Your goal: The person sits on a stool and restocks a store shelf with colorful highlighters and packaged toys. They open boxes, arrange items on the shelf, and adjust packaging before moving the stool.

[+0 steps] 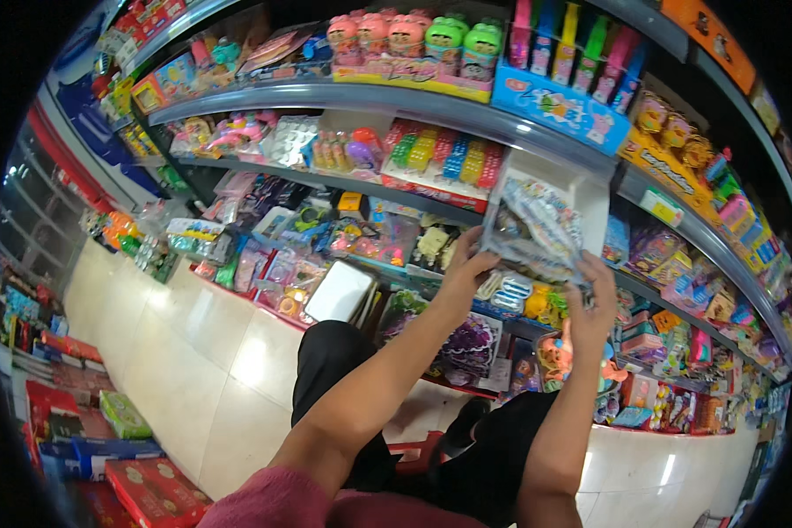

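A white open-topped box (584, 198) is tilted toward me at the edge of a middle shelf. Clear plastic packets with colourful print (544, 211) lie inside it. My left hand (467, 264) grips the box's near left corner. At the near right corner, my right hand (591, 290) has its fingers on the wall and the packets' edge. Right below the box, yellow toys (540, 302) and blue-and-white striped items (509, 292) sit on a lower shelf. Beside the box on the left is a display of bright beaded items (445, 155) in a red-edged tray.
Curved shelf edges (343, 96) run above the box. A blue display box (558, 109) with colourful toys stands overhead, near pink and green figures (409, 36). Purple lacy goods (468, 346) fill a low tray by my knees. Red boxes (155, 492) are stacked at lower left on the tiled floor (191, 343).
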{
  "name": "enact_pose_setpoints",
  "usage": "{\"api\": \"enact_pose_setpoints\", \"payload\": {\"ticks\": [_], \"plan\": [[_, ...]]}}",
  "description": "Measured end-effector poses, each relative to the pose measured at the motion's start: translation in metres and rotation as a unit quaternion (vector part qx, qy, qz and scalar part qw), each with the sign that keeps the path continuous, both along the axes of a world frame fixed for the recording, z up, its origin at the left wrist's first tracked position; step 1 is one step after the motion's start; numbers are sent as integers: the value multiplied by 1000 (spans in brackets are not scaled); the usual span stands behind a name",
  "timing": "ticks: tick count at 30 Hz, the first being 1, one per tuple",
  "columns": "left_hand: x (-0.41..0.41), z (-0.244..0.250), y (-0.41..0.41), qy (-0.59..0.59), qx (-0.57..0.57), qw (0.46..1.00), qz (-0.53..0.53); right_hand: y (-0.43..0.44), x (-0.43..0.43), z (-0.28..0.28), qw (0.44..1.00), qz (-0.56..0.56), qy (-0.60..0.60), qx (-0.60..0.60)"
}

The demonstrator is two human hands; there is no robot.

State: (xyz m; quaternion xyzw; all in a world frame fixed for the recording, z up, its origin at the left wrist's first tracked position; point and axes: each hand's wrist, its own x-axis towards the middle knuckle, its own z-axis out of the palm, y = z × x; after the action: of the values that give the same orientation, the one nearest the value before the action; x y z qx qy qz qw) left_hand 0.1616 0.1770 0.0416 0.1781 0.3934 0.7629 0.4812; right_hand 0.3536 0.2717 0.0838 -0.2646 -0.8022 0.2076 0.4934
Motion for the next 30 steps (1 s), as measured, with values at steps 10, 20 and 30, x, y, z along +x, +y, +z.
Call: {"api": "enact_pose_setpoints", "payload": {"ticks": [10, 20, 30], "plan": [[28, -40, -125, -36, 16, 999, -21, -103, 28, -6, 994, 31, -100, -25], [66, -71, -245, 13, -20, 1000, 15, -199, 41, 6, 949, 117, -291, -20], [88, -62, -267, 54, -7, 997, -51, -210, 44, 15, 934, 191, -280, -108]]}}
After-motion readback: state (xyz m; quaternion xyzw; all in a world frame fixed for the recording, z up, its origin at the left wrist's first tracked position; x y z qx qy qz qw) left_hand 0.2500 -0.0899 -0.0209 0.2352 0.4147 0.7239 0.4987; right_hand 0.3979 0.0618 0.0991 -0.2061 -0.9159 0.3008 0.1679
